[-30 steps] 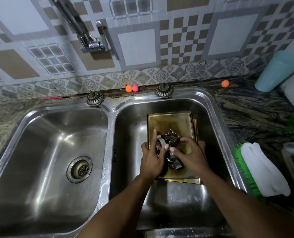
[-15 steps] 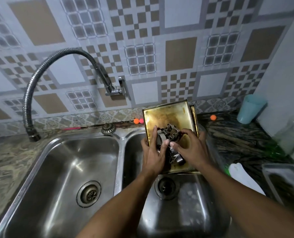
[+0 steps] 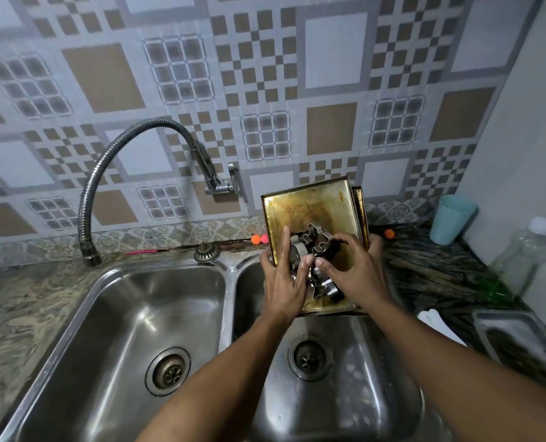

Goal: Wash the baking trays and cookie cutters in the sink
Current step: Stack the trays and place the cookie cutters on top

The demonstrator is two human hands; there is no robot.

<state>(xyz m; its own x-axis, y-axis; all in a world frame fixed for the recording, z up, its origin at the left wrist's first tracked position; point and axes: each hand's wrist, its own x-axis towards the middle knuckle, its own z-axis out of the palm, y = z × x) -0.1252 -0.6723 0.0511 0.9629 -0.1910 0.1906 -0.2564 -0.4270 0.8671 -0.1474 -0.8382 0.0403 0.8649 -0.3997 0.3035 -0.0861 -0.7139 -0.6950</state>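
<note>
Two stacked golden baking trays [image 3: 313,208], stained brown, are held tilted up above the right sink basin [image 3: 345,378]. A pile of metal cookie cutters [image 3: 314,247] lies on the upper tray. My left hand [image 3: 284,282] grips the trays' left edge, thumb pressing on the cutters. My right hand [image 3: 354,272] grips the right edge, fingers behind the trays and thumb on the cutters.
A flexible metal faucet [image 3: 112,173] arches from the wall over the left basin [image 3: 131,346]. On the dark counter at right stand a teal cup [image 3: 450,218], a clear bottle [image 3: 527,250], a white cloth [image 3: 437,323] and a metal tray [image 3: 520,342]. Small orange and pink balls [image 3: 259,239] sit behind the sink.
Both hands have lifted the trays with the cutters out of the right basin and tilted them up; the drain below is now uncovered. The view has tipped upward.
</note>
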